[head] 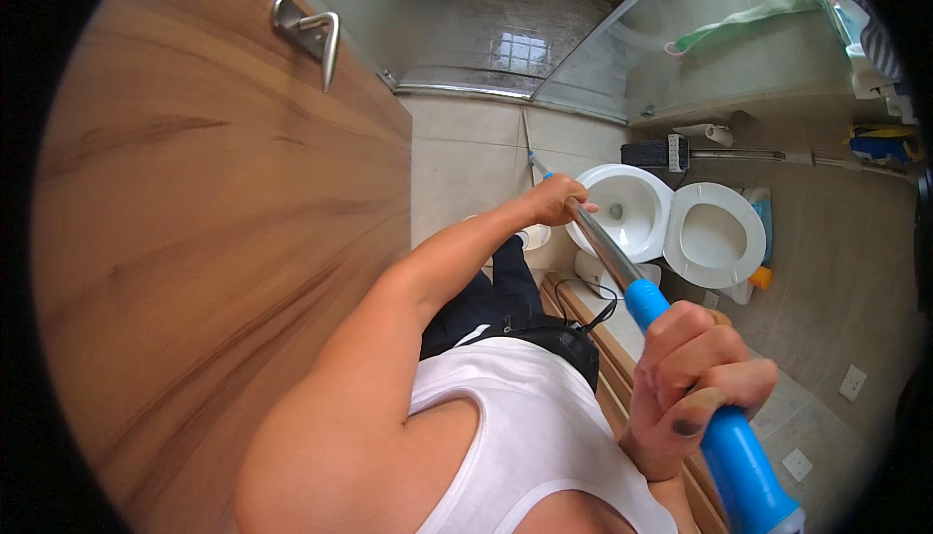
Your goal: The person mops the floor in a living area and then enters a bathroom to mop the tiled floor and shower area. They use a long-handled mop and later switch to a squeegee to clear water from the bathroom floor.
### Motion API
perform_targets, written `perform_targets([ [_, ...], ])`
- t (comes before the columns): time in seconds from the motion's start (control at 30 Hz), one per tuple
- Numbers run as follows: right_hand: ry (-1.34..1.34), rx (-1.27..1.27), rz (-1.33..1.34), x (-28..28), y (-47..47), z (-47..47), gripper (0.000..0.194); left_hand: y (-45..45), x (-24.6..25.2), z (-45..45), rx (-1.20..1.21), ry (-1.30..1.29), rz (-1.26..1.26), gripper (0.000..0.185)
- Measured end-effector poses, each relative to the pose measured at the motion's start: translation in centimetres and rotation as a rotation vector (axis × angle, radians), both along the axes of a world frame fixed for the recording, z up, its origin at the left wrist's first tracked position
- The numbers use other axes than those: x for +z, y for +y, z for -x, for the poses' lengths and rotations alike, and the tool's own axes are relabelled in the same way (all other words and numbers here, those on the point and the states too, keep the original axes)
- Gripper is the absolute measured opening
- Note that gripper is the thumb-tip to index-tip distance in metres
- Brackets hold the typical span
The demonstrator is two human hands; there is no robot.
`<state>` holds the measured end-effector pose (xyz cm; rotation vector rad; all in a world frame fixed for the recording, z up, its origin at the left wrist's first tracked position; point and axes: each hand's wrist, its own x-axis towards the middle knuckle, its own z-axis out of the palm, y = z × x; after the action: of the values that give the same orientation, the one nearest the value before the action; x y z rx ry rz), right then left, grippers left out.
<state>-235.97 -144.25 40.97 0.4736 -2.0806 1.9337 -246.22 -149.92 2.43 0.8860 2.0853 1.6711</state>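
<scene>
My left hand (pixel 557 199) is closed around the steel pole (pixel 609 246) of a long-handled tool, above the rim of the open toilet (pixel 627 206). Nearer the camera, my right hand (pixel 700 388) grips the tool's blue plastic handle (pixel 747 454). The pole slants from lower right towards the upper middle. Past my left hand, a blue joint and a thin, pale far end (pixel 526 133) show over the floor tiles; the kind of head cannot be told. The toilet seat (pixel 714 235) is raised.
A wooden door (pixel 219 206) with a metal lever handle (pixel 321 35) stands on the left. A glass shower partition (pixel 605 46) is ahead. Beside the toilet are a dark box (pixel 645 155), a toilet paper roll (pixel 718 134) and a counter with a wooden edge (pixel 576 308).
</scene>
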Motion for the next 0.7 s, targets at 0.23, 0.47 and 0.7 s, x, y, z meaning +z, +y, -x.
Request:
perform_targets([
  [0.23, -0.032, 0.284, -0.036, 0.6, -3.6, 0.0, 0.029, -6.7, 0.7, -0.8, 0.183, 0.173, 0.063, 0.045],
  [0.47, -0.121, 0.489, -0.014, 1.2, -3.7, -0.3, 0.023, -7.8, -0.9, -4.4, 0.464, 0.129, 0.001, 0.043],
  [0.7, 0.010, 0.639, 0.078, 1.1, -0.4, 0.9, 0.020, -7.9, 1.1, -3.1, 0.357, 0.131, -0.003, 0.041],
])
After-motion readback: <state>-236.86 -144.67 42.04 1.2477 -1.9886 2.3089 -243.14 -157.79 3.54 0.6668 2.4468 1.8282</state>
